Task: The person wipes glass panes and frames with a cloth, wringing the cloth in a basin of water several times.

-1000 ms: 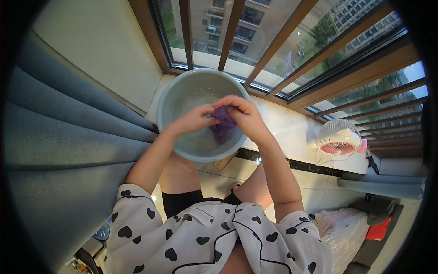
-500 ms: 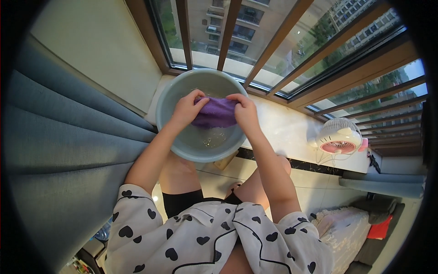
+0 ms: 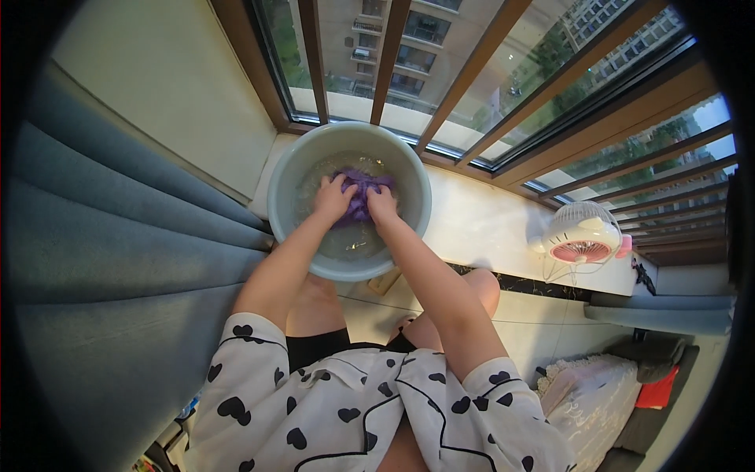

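Note:
A bunched purple cloth (image 3: 359, 206) lies in the water of a round pale blue-grey basin (image 3: 284, 236). My left hand (image 3: 333, 200) has its fingers curled into the cloth from the left. From the right, my right hand (image 3: 382, 204) grips the same cloth, close beside the left. Some fingertips are hidden in the folds and the water. Small bubbles and bright reflections show on the water around the fabric.
The basin stands on a white ledge (image 3: 487, 212) below a barred window (image 3: 440, 86). Blue-grey curtains (image 3: 134, 236) hang at the left. A white and pink fan (image 3: 580, 240) stands on the ledge at the right. A lace-covered piece of furniture (image 3: 594, 401) is at the lower right.
The purple cloth was stretched between my hands above the water. My hands have come together and lower, and the cloth is now bunched in the water.

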Demonstrator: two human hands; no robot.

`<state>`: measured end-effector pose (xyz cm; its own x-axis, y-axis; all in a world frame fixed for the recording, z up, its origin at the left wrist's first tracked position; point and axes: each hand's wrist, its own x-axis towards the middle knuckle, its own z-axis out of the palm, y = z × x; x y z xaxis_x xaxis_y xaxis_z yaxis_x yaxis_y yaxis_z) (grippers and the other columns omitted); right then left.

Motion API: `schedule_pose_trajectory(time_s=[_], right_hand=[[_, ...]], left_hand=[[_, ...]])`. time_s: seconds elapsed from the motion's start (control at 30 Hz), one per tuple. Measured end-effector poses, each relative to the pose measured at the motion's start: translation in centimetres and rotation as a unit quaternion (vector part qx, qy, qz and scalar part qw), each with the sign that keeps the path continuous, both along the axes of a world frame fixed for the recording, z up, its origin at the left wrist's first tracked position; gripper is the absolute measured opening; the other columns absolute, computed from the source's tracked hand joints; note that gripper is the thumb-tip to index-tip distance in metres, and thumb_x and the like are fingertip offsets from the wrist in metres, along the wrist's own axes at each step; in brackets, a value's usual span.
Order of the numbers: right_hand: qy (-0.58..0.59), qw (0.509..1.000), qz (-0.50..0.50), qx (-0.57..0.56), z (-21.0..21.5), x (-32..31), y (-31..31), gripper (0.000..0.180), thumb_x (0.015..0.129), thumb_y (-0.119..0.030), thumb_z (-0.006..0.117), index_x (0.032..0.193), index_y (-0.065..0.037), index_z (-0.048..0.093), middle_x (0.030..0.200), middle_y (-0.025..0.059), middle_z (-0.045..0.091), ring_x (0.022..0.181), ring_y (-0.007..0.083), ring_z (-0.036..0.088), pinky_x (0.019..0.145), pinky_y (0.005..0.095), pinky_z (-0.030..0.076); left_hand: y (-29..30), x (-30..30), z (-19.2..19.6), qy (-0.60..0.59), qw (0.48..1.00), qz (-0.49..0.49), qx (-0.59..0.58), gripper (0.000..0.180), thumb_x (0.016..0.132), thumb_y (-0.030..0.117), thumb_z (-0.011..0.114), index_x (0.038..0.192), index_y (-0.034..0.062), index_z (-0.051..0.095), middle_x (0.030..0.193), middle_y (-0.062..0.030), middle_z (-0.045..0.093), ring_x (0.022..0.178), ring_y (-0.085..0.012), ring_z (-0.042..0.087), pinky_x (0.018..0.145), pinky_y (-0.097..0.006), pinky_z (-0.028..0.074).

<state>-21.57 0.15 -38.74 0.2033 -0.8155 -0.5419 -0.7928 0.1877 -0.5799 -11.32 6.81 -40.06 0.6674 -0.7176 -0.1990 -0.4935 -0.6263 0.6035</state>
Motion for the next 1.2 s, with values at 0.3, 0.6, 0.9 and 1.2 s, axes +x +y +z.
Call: schedule_pose_trajectory(time_s=[0.3, 0.6, 0.9, 1.2], right_hand=[[-0.474, 0.649, -0.202, 0.559, -1.5, -1.9, -3.5, 0.039, 0.092, -0.049, 0.052, 0.094, -0.012, 0.060, 0.091, 0.0091, 0.065, 0.085, 0.0266, 0.063, 0.081, 0.0455, 0.051], [-0.293, 0.951, 0.040, 0.089, 1.5, -1.9, 0.1, 0.034, 0.094, -0.034, 0.049, 0.101, -0.003, 0.060, 0.084, 0.0115, 0.064, 0.080, 0.0269, 0.064, 0.077, 0.0399, 0.051], [0.089, 0.945, 0.264, -0.170, -0.9, -0.6, -1.2, 0.057, 0.086, -0.035, 0.053, 0.131, -0.001, 0.044, 0.146, 0.0211, 0.031, 0.134, 0.0396, 0.028, 0.109, 0.0504, 0.025], [0.067, 0.942, 0.267, -0.190, -2.0, 0.3, 0.2, 0.063, 0.092, -0.042, 0.038, 0.144, -0.006, 0.028, 0.152, 0.0218, 0.016, 0.141, 0.0399, 0.012, 0.112, 0.0556, 0.015]], left_hand=[[-0.2, -6.6, 6.6, 0.195, 0.943, -0.063, -0.263, 0.021, 0.089, 0.024, 0.062, 0.087, 0.0033, 0.059, 0.081, -0.0075, 0.062, 0.070, -0.0125, 0.051, 0.065, -0.028, 0.043], [0.9, -0.1, 5.5, -0.072, 0.993, -0.070, -0.061, 0.028, 0.090, 0.034, 0.055, 0.087, 0.0089, 0.067, 0.095, -0.0148, 0.063, 0.087, -0.0358, 0.060, 0.068, -0.045, 0.048], [-0.5, -1.0, -1.7, -0.217, 0.952, -0.175, 0.122, 0.053, 0.091, 0.033, 0.048, 0.136, 0.0055, 0.042, 0.152, -0.0112, 0.022, 0.140, -0.0316, 0.021, 0.110, -0.054, 0.020], [-0.4, -0.5, -3.4, -0.259, 0.949, -0.169, 0.063, 0.055, 0.090, 0.034, 0.048, 0.137, 0.0056, 0.042, 0.153, -0.0107, 0.021, 0.139, -0.0316, 0.022, 0.111, -0.054, 0.019]])
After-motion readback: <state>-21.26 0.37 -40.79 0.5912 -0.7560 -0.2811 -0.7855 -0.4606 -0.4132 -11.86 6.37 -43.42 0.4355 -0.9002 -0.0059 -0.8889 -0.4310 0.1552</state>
